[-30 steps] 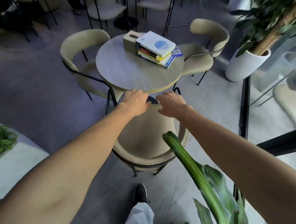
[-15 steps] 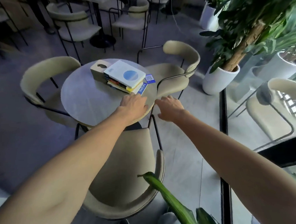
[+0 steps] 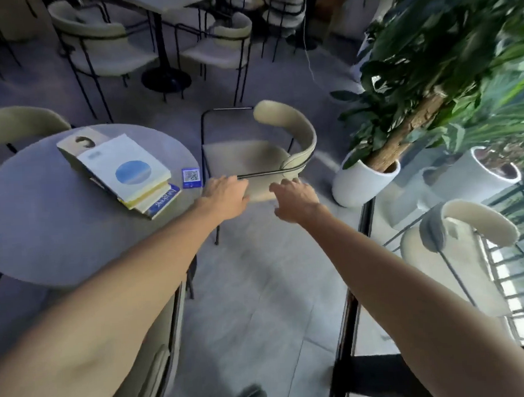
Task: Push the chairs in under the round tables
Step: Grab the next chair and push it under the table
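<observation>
step: reach for beige chair [image 3: 258, 156], standing clear of the round counter [image 3: 43, 228], seat not tucked | grip: my left hand [image 3: 224, 194] and right hand [image 3: 294, 199] apart, empty, near its black armrest rail | do: take rail and curved back, push squarely toward counter, mind white planter [image 3: 363, 184]

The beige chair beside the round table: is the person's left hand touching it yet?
Cannot tell. In the head view the left hand overlaps the near end of the beige chair armrest rail, but motion blur hides whether fingers meet it or hover above.
</observation>
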{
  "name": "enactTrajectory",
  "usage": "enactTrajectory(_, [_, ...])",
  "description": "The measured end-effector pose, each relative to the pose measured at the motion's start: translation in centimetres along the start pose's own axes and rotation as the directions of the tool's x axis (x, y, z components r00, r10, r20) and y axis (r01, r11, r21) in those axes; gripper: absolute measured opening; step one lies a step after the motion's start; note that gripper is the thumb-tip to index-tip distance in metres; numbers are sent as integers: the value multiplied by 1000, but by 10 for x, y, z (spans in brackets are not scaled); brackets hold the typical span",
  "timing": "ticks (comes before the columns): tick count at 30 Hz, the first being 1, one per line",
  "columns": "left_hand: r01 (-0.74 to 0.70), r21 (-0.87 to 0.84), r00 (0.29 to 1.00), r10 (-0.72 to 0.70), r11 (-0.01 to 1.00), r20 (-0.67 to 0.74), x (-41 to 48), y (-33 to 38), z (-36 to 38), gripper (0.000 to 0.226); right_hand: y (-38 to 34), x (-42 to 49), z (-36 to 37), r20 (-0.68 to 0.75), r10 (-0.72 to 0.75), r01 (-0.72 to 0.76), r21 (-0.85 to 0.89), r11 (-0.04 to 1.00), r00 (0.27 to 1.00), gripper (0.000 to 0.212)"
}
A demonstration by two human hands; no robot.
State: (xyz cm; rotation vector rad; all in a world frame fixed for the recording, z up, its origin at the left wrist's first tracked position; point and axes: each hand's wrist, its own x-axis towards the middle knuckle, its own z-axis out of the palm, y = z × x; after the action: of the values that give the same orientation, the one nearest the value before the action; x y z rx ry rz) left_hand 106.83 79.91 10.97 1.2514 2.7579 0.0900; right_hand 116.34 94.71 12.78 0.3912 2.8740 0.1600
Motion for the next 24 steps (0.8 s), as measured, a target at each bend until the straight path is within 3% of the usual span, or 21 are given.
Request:
enactTrajectory(6, [27, 12, 997, -26, 1000, -73, 104, 46, -9, 29, 101, 60, 3, 5, 18, -18, 7, 1000, 1000, 53])
enactTrajectory(16, [79, 37, 997, -78, 996, -18, 314, 80, -2, 34, 240, 223, -1, 22, -35, 36, -60, 998, 999, 42])
enactTrajectory(24, [149, -22, 987, -147, 989, 64, 433, 117, 15, 32, 329, 341, -2, 72, -121, 128, -112, 985, 990, 47])
